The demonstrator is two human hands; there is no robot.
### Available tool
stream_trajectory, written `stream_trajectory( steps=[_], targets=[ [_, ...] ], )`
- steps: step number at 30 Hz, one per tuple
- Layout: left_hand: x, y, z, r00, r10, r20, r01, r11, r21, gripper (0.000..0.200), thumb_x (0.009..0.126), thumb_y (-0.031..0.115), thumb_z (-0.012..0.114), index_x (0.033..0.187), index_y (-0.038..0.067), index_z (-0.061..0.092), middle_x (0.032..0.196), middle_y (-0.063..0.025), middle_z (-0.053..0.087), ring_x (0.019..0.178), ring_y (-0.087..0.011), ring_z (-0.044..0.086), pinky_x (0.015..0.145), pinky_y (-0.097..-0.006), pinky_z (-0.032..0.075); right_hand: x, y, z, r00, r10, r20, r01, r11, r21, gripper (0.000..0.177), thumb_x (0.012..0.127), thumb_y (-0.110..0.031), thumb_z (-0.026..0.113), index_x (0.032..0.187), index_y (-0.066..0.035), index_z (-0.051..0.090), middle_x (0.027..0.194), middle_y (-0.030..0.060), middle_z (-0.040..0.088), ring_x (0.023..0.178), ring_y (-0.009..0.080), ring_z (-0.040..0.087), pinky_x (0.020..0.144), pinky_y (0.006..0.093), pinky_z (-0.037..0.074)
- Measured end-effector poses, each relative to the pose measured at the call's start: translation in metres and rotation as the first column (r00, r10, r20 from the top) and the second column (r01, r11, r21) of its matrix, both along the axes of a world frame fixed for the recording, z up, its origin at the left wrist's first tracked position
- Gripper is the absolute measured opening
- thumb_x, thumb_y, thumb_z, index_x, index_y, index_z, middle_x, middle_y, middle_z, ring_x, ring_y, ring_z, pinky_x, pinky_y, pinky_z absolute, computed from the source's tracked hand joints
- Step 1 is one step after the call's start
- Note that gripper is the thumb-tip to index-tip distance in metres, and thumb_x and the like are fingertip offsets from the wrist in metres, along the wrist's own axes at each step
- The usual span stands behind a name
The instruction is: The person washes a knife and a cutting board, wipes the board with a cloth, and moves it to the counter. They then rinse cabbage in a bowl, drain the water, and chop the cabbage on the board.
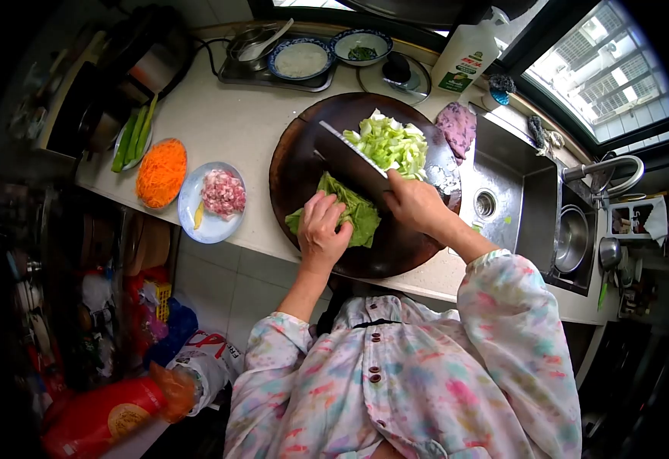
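On the round dark chopping board (296, 153), my left hand (321, 229) presses down on green cabbage leaves (361, 218), its fingers curled over them. My right hand (417, 200) grips a cleaver (349, 161) near its handle end, the handle mostly hidden in the fist. The wide dark blade stands between the leaves and a heap of chopped cabbage (392, 144), its upper edge catching the light. The blade's lower edge is out of sight beside the leaves.
Left of the board are a plate of minced meat (223, 193), shredded carrot (161, 174) and green stalks (133, 138). Behind stand a blue-rimmed plate (301, 58), a bowl of chopped greens (361, 47), a glass lid (415, 80) and a white bottle (468, 53). A purple cloth (457, 128) lies beside the sink (495, 153).
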State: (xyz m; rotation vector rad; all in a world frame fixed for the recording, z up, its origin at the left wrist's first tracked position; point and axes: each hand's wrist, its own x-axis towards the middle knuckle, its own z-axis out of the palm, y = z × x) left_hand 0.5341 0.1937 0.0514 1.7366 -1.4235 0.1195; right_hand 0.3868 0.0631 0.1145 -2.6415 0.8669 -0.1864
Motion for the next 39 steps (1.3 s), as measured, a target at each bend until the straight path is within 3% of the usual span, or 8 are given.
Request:
stream_trajectory(
  steps=[4,10,15,24,28,29,35,39],
  targets=[
    [-0.004,0.012,0.009,0.989,0.074,0.126,-0.087,0.991,0.099,0.027,0.066,0.003,0.056,0.091,0.007,0.066,0.105,-0.0099,0.060,0.110,-0.0299,0.050,0.090,-0.0400,0.040,-0.009,0.014,0.010,0.998,-0.058,-0.029,0.059,0.998,0.033,0.021,0.086,-0.020,0.052,0.093,-0.003,0.041,0.067,0.0187,0.060,0.061,0.0394,0.059,0.053,0.0494,0.044],
    [-0.012,0.008,0.001,0.972,0.164,-0.166,-0.169,0.986,-0.012,0.026,0.067,-0.002,0.060,0.093,0.002,0.061,0.101,-0.0172,0.053,0.092,-0.0346,0.053,0.076,-0.0408,0.047,-0.029,0.055,0.040,0.990,0.124,-0.065,-0.127,0.991,-0.048,0.021,0.073,-0.006,0.054,0.090,-0.004,0.041,0.064,0.0125,0.060,0.055,0.0317,0.060,0.046,0.0419,0.045],
    [-0.006,0.001,-0.008,0.986,0.167,-0.014,-0.168,0.985,-0.046,0.016,0.067,-0.001,0.060,0.082,0.005,0.063,0.088,-0.0122,0.054,0.082,-0.0319,0.054,0.069,-0.0405,0.047,-0.019,0.050,0.040,0.937,0.208,-0.281,-0.215,0.977,0.005,0.020,0.073,-0.005,0.054,0.087,-0.002,0.041,0.059,0.0132,0.060,0.052,0.0310,0.061,0.043,0.0418,0.044],
    [-0.004,0.007,-0.003,0.994,0.105,-0.010,-0.105,0.994,0.003,0.015,0.067,-0.003,0.057,0.079,0.004,0.061,0.081,-0.0118,0.055,0.075,-0.0321,0.052,0.066,-0.0406,0.046,0.014,0.035,0.005,0.970,0.202,-0.136,-0.204,0.979,0.004,0.022,0.075,-0.009,0.055,0.091,-0.002,0.042,0.058,0.0149,0.059,0.054,0.0339,0.060,0.046,0.0447,0.045],
    [-0.041,0.019,0.020,0.969,0.231,0.093,-0.245,0.947,0.209,0.047,0.061,0.022,0.072,0.102,0.004,0.055,0.110,-0.0138,0.052,0.106,-0.0320,0.048,0.093,-0.0539,0.034,0.001,0.024,0.008,0.994,0.044,-0.097,-0.031,0.990,0.135,0.026,0.082,-0.022,0.056,0.096,-0.003,0.044,0.064,0.0186,0.060,0.063,0.0388,0.060,0.056,0.0489,0.046],
    [-0.049,0.020,0.011,0.971,0.238,0.029,-0.237,0.933,0.272,0.070,0.055,0.032,0.078,0.112,0.005,0.049,0.123,-0.0138,0.045,0.118,-0.0320,0.041,0.099,-0.0616,0.021,-0.007,0.019,0.000,1.000,0.000,-0.030,0.005,0.988,0.153,0.025,0.084,-0.023,0.055,0.096,-0.003,0.043,0.064,0.0201,0.059,0.064,0.0407,0.059,0.057,0.0501,0.045],
    [-0.022,0.009,-0.013,0.972,0.231,0.043,-0.234,0.967,0.098,0.051,0.065,0.008,0.071,0.112,0.002,0.052,0.106,-0.0158,0.058,0.100,-0.0319,0.055,0.088,-0.0373,0.044,-0.018,0.030,0.009,0.995,-0.068,0.071,0.059,0.990,0.126,0.021,0.087,-0.021,0.052,0.094,-0.004,0.043,0.064,0.0204,0.058,0.063,0.0410,0.057,0.056,0.0505,0.043],
    [-0.006,0.001,0.009,0.748,0.210,-0.629,-0.172,0.978,0.121,0.035,0.069,-0.003,0.063,0.103,0.003,0.054,0.089,-0.0148,0.063,0.086,-0.0263,0.064,0.076,-0.0339,0.048,-0.028,0.047,0.038,0.994,-0.003,0.112,0.000,1.000,0.026,0.017,0.082,-0.015,0.053,0.093,-0.006,0.043,0.064,0.0151,0.058,0.059,0.0356,0.059,0.049,0.0473,0.043]
  ],
)
